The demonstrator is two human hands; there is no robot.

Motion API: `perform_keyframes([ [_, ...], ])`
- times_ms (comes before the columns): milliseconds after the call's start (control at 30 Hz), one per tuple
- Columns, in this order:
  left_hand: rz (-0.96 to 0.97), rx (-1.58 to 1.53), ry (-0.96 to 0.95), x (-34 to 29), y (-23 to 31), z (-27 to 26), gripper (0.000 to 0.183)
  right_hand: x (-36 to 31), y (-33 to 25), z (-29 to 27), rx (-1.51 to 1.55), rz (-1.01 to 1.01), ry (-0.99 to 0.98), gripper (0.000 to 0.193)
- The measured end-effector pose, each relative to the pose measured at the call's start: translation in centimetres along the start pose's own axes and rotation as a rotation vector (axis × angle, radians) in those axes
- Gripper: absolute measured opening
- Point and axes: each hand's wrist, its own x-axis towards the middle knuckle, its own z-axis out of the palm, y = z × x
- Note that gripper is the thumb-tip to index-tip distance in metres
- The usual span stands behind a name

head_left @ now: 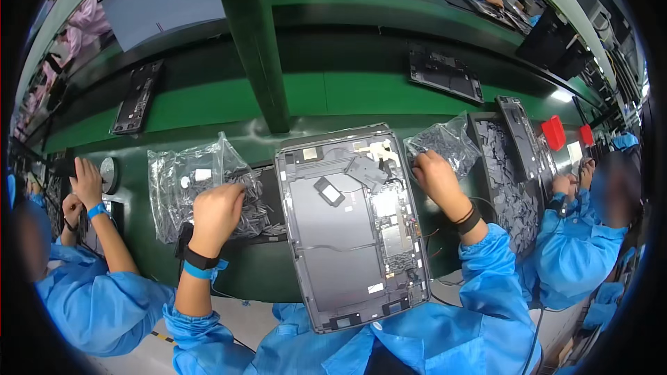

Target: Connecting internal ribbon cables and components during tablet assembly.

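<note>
Tilted in front of me is an opened tablet housing, with its circuit board showing along the right side. Loose dark grey flat pieces and a small grey rectangle with a white middle lie on it. My left hand is closed, thumb and fingers together, over a clear plastic bag of small grey strips; whatever it pinches is hidden. To the right of the housing, my right hand has its fingers curled together beside another clear bag of grey pieces. What those fingers hold cannot be made out.
Right of me stands a dark tray of grey flat pieces, with another device housing across it. More housings rest on the green line behind a green post. Co-workers in blue sit on both sides; red bins stand far right.
</note>
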Motion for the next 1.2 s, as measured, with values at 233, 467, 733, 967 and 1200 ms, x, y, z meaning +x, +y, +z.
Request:
perform_keyframes([
  [233,0.408,0.017,0.043,0.1,-1.2,-3.8,0.017,1.6,-4.4,3.3,0.041,-0.006,0.05,0.011],
  [467,0.371,-0.087,-0.13,0.2,-1.6,-3.0,0.016,1.7,-5.0,2.1,0.187,0.022,0.188,0.013],
  [733,0.334,-0.138,-0.101,0.2,-2.4,-2.8,0.012,2.1,-6.0,-1.1,0.88,0.108,0.14,0.013],
  [967,0.324,-0.063,0.145,0.2,-1.2,-3.2,0.016,4.0,-9.3,-8.9,1.665,0.149,-0.111,0.02],
  [1200,0.136,-0.356,0.466,0.7,0.0,-6.9,0.011,4.8,-10.1,-9.0,1.981,0.083,-0.329,0.021],
])
